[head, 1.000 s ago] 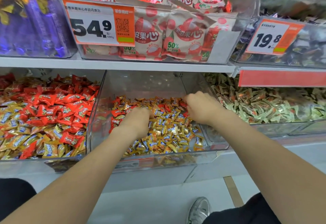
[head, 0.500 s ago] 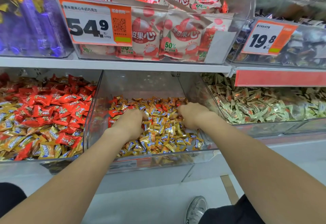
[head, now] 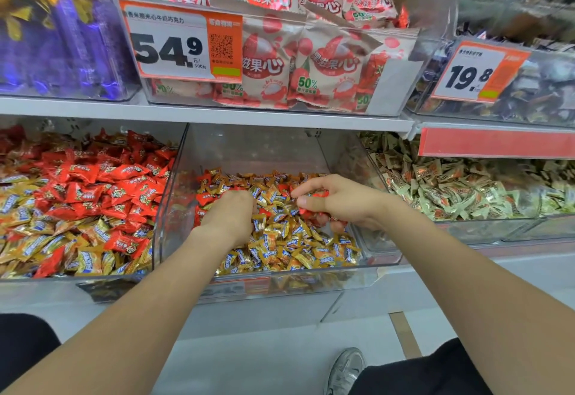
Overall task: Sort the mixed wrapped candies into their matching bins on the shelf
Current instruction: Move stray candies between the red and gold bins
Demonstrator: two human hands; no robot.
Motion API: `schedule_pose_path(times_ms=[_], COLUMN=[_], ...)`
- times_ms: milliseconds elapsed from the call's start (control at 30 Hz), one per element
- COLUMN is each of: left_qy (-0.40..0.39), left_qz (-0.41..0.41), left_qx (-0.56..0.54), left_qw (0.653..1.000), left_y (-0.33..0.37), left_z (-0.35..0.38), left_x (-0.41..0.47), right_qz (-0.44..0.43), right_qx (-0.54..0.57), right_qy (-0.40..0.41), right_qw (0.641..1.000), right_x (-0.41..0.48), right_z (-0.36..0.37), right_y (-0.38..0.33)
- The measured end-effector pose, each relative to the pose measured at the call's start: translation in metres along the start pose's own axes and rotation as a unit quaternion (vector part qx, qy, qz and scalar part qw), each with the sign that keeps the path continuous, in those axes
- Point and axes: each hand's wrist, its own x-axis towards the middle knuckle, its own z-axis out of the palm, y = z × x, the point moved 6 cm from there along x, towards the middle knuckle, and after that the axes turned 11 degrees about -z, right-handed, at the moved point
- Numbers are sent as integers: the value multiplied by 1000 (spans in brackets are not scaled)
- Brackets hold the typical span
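Both hands in middle bin (head: 249, 151) | left hand (head: 230, 217): fingers buried, grip unclear | right hand (head: 342, 203): fingers (head: 306, 189) clutch red candies (head: 311, 214)

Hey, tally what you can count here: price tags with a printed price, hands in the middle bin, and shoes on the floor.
Price tags with a printed price: 2, the 54.9 tag and the 19.8 tag
Hands in the middle bin: 2, the left hand and the right hand, which holds red candies
Shoes: 1, the shoe
Total: 5
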Motion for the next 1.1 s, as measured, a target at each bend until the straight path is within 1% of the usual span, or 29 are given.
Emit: schedule_pose_path(times_ms=[67, 133, 200, 333, 400, 433, 467, 500, 567, 600, 667, 700, 767, 833, 867, 933, 1033, 1100], left_qy=[-1, -10, -7, 38, 28, 19, 14, 14, 2, -13, -32, -31, -22, -22, -11, 26, 70, 65], left_qz=[-7, -9, -13, -16, -39, -53, -59, -59, -51, -47, -35, -27, -8, 15, 29, 43, 26, 36], left_qx=[3, -13, -65, -188, -245, -265, -280, -291, -310, -324, -345, -344, -310, -247, -212, -158, -130, -126], left_qw=[1000, 1000, 998, 981, 968, 963, 958, 955, 949, 945, 938, 938, 950, 969, 977, 986, 989, 989], left_y=[-2, -2, -1, 6, 8, 9, 9, 9, 11, 12, 16, 18, 23, 31, 36, 45, 50, 55], left_z=[2, 3, -3, -26, -33, -34, -36, -38, -38, -36, -33, -33, -33, -31, -31, -31, -32, -30], left_x=[1, -1, -3, -17, -25, -28, -30, -29, -29, -28, -29, -28, -27, -24, -22, -20, -9, 1], right_qz=[0, 2, 5, -11, -16, -16, -18, -24, -26, -11, 15, 23, 35, 27, 21, 16, 16, 8], right_qx=[45, 55, 55, 88, 86, 54, -15, -113, -306, -366, -422, -438, -457, -466, -470, -460, -418, -406], right_qy=[8, 31, 57, 98, 105, 107, 109, 110, 90, 70, 25, 3, -41, -74, -77, -63, -64, -69], right_qw=[999, 998, 997, 991, 991, 993, 994, 987, 948, 928, 906, 899, 888, 881, 879, 885, 906, 911], right_x=[-2, -3, -4, -4, -4, -4, -5, -5, -4, -3, -3, -2, -3, -3, -2, -2, -4, -8], right_z=[0, -3, -7, -9, -9, -10, -13, -16, -19, -18, -14, -11, -3, 4, 5, 5, 7, 7], right_y=[-4, -7, -9, -14, -16, -15, -16, -17, -16, -14, -6, -3, 4, 11, 14, 16, 19, 18])
